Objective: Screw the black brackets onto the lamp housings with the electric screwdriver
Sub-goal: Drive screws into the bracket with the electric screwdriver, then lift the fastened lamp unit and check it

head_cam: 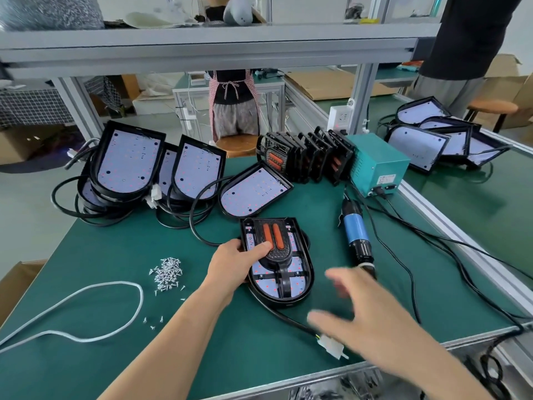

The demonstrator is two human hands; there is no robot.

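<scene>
Black orange-padded bracket (277, 246) on D-shaped black lamp housing (266, 287), green bench (230, 342): left hand (233, 267) grip clamps both; right hand (366, 310) grip spread, empty.

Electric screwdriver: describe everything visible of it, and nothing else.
The electric screwdriver lies flat on the green table, right of the lamp housing. Its barrel looks plastic: blue in the middle, black at both ends, with a pale ring near the near end. A black cable leaves its far end towards the teal power box. The blurred right hand, fingers spread, is by its near tip; whether they touch cannot be told.
</scene>
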